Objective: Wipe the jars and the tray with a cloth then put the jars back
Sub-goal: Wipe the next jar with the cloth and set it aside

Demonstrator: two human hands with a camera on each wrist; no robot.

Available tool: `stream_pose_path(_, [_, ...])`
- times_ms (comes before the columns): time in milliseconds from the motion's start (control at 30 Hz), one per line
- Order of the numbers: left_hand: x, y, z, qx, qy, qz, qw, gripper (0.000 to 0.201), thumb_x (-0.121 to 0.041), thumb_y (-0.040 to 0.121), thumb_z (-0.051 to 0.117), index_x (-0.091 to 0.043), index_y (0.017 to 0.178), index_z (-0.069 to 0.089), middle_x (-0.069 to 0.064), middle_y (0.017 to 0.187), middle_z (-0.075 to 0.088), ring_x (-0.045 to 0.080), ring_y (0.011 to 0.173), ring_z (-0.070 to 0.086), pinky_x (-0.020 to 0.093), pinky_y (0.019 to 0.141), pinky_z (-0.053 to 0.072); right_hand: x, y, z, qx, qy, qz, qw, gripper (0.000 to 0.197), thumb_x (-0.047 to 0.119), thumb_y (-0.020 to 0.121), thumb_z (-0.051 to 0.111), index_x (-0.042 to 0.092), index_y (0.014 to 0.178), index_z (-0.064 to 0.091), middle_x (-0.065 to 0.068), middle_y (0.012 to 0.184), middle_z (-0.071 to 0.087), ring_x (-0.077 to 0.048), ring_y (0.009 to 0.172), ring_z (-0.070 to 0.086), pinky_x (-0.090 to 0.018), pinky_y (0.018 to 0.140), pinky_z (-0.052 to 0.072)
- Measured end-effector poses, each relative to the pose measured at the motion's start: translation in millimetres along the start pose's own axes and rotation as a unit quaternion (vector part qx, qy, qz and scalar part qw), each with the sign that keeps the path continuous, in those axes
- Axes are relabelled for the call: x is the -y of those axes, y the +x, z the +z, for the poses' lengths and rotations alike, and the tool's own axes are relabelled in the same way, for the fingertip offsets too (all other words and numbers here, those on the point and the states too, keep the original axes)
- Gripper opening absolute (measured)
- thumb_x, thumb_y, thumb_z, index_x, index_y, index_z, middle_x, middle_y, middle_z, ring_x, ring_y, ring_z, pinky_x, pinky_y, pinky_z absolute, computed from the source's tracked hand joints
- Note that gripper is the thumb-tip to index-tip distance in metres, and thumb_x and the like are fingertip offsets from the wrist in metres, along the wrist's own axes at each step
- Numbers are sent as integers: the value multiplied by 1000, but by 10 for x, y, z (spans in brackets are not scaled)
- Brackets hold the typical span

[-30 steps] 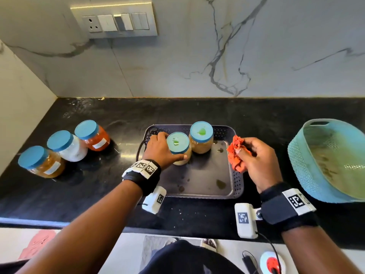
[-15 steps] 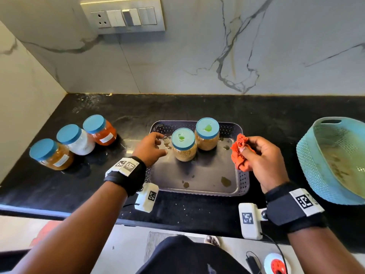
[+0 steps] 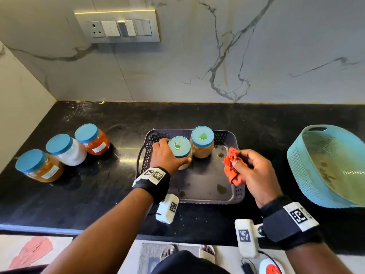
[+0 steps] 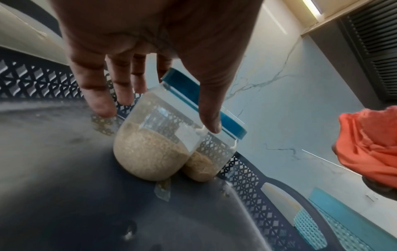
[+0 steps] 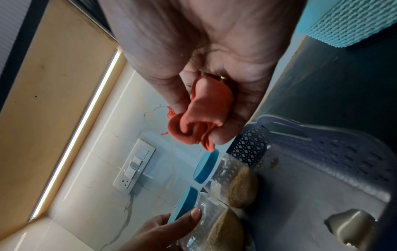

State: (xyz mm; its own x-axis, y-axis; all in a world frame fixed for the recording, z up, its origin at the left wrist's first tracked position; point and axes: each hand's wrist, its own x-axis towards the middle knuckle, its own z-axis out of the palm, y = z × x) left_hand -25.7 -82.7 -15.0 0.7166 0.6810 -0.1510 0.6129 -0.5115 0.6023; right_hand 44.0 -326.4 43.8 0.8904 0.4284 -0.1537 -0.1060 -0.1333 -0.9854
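A dark perforated tray [image 3: 201,180] lies on the black counter with stains on its floor. Two blue-lidded jars of beige grain stand at its back. My left hand [image 3: 167,157] grips the nearer jar [image 3: 179,146] [image 4: 154,144]: thumb across its front below the lid, fingers behind it. The other jar [image 3: 202,136] [image 5: 225,173] stands just to its right, touching it. My right hand [image 3: 254,171] [image 5: 214,51] holds a bunched orange cloth [image 3: 233,165] [image 5: 204,115] above the tray's right side, apart from the jars.
Three more blue-lidded jars stand on the counter to the left: amber [image 3: 39,167], white [image 3: 66,150], orange [image 3: 92,142]. A teal basket [image 3: 327,167] leans at the right. A switch plate [image 3: 118,26] is on the marble wall. The counter's front edge [image 3: 59,228] is near.
My left hand held the near jar a second ago, drew back to the tray's left rim, and now grips the jar again. The right hand keeps the cloth in about the same place.
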Motion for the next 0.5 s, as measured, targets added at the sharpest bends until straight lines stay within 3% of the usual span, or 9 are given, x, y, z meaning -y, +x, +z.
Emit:
stream_pose_path(200, [-7, 60, -35, 0, 1, 19, 1000, 92, -43, 63, 93, -8, 134, 46, 14, 130, 49, 30, 119, 52, 37, 101, 47, -19, -71, -34, -8, 12, 10, 1000, 9, -1, 100, 56, -2, 101, 65, -33, 78, 65, -30, 58, 47, -26, 44, 43])
stream_pose_path(300, [21, 87, -145, -5, -59, 29, 998, 88, -52, 53, 92, -14, 123, 53, 8, 121, 56, 25, 107, 60, 41, 91, 56, 39, -105, -19, -6, 28, 2, 1000, 9, -1, 100, 55, -3, 102, 64, -37, 79, 62, -29, 58, 47, -25, 44, 43])
stream_pose_path(400, [27, 90, -348, -14, -165, 43, 985, 82, -44, 55, 97, -16, 119, 54, 7, 119, 61, 19, 102, 64, 43, 87, 61, 112, -103, 4, -25, 67, -19, 997, 10, -5, 99, 55, -6, 103, 63, -15, 73, 71, -20, 52, 52, -25, 44, 41])
stream_pose_path(500, [-43, -10, -629, 19, -276, 36, 960, 83, -30, 66, 93, -16, 133, 46, 4, 124, 59, 21, 111, 63, 46, 90, 59, 197, -90, 46, -25, 85, -40, 995, 11, -7, 98, 55, -7, 106, 63, -10, 73, 72, -17, 54, 57, -26, 45, 43])
